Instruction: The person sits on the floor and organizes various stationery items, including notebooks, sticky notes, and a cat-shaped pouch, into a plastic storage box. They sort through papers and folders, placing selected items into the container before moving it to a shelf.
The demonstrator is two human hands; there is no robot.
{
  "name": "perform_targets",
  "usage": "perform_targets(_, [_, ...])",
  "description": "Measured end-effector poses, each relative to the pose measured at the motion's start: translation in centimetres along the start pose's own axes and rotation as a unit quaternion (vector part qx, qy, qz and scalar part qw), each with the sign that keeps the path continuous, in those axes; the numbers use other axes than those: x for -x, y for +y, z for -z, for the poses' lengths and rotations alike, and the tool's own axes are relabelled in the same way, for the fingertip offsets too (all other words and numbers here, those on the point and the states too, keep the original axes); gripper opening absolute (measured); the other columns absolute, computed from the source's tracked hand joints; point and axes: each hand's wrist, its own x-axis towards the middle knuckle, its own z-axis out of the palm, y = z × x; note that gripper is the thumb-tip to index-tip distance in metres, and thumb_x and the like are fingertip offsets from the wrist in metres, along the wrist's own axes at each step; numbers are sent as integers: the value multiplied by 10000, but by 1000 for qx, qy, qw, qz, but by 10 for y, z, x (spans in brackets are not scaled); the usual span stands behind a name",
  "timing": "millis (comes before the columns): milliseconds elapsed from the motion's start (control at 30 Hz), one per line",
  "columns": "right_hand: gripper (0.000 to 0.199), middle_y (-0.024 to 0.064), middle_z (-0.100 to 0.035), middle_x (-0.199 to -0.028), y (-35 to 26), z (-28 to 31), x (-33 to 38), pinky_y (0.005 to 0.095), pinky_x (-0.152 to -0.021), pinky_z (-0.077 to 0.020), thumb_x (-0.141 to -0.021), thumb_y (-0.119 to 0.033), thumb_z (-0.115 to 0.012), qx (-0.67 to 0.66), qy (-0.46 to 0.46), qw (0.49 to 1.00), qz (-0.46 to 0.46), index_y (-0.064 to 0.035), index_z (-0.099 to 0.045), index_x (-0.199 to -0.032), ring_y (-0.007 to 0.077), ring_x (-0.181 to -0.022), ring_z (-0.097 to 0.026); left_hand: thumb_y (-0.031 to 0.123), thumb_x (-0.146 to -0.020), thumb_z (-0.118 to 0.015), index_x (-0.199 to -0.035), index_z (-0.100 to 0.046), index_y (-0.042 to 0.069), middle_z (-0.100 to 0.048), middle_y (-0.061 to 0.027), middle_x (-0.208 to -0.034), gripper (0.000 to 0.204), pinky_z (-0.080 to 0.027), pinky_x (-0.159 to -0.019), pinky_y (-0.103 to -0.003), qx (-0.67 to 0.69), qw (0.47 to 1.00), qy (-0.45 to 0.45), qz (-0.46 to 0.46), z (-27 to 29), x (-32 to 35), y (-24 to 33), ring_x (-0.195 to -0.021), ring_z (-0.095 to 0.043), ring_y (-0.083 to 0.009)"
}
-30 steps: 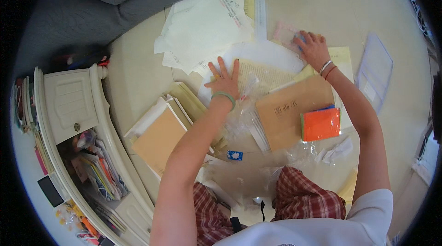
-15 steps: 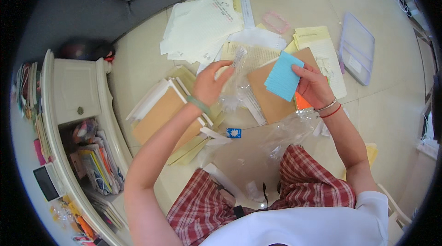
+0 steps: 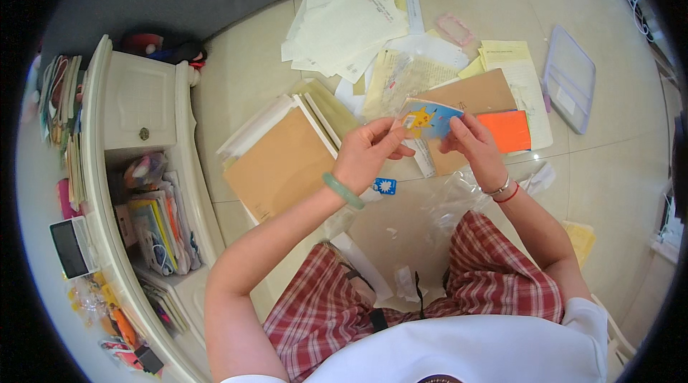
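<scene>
A small blue notebook (image 3: pixel 432 118) with a yellow cartoon figure on its cover is held up between both hands. My left hand (image 3: pixel 368 156) pinches its left end, thumb and forefinger closed on it. At the right end my right hand (image 3: pixel 474 149) grips it, thumb on top. Beneath the notebook lies a brown kraft cover (image 3: pixel 481 89), beside a bright orange pad (image 3: pixel 507 131). Clear crumpled plastic wrap (image 3: pixel 405 78) rests beyond the hands on a yellowish printed sheet (image 3: pixel 380 96).
Loose white papers (image 3: pixel 344 28) spread at the back near the grey sofa (image 3: pixel 143 10). A stack of brown-covered notebooks (image 3: pixel 279 164) lies on the left, by a white cabinet (image 3: pixel 140 111). At the right sits a clear purple-edged case (image 3: pixel 570 78). A small blue packet (image 3: pixel 385 186) lies nearer me.
The notebook has turned from its blue lined pages to its picture cover. My left hand has come over and taken its left end, so both hands now hold it.
</scene>
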Motion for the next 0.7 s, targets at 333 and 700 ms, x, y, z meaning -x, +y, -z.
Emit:
perform_targets(333, [285,-36,-472,-636,-21,-31,11,208,-479,-329,-965,-295,-411,-102,97,990,-6,-65,-555,-875,41,-517,-382,287,-945,-491,-1177,-516,-12,-608,-107,-1087,379,-511,-813,-327,206,975,-65,54,-12,15,32,-969,-606,-196])
perform_targets(700, [316,-87,-295,-492,-7,-34,21,198,-404,-207,-932,-291,-400,-326,-197,907,-181,-44,-526,-782,29,-387,-203,281,-942,-498,-1114,-549,33,-638,-102,-978,306,-523,-752,-310,285,954,-70,58,-32,11,24,-794,-626,-175])
